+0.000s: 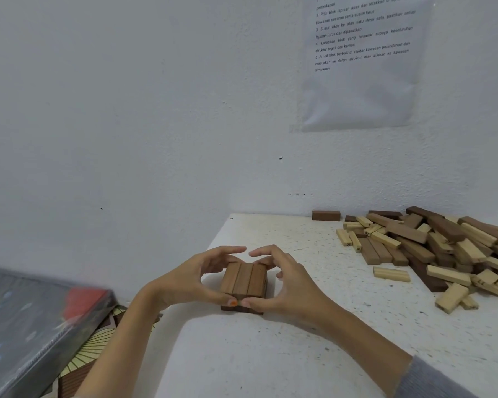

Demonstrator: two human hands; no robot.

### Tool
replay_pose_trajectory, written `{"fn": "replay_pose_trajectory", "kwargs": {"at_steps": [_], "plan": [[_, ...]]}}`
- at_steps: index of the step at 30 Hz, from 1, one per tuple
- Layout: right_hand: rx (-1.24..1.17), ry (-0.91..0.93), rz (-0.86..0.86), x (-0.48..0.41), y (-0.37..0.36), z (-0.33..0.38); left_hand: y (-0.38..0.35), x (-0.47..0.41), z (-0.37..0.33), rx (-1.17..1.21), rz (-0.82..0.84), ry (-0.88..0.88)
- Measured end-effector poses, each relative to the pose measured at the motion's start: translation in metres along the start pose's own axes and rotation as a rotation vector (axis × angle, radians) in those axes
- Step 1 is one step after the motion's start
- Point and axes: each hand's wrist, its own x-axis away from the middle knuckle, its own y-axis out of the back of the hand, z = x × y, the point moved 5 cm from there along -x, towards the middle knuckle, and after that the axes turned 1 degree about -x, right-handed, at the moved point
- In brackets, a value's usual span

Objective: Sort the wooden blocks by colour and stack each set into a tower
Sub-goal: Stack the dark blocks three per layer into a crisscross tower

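**Two hands square up the brown tower**

The left hand [190, 280] and the right hand [288, 282] cup the little brown tower [243, 282] from 9 and 3 o'clock. Both hands are pressing on the top row of three brown blocks, thumbs pinching the near edge. A darker row sits under it. The tower stands near the left edge of the white worktop [270, 354].

Off at 2 o'clock lies the big mixed pile of blocks [431, 248], light and dark together, well apart from the tower. One dark block [326, 215] lies alone by the wall.

If the hands push unevenly, I think the top row could slide crooked or a block could pop out.
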Motion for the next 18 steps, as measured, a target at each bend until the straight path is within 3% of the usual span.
{"fn": "replay_pose_trajectory", "kwargs": {"at_steps": [18], "plan": [[-0.026,-0.019,0.012,0.0015,-0.0012,-0.001,-0.0013,0.0011,0.0001,0.029,0.013,0.012]]}}
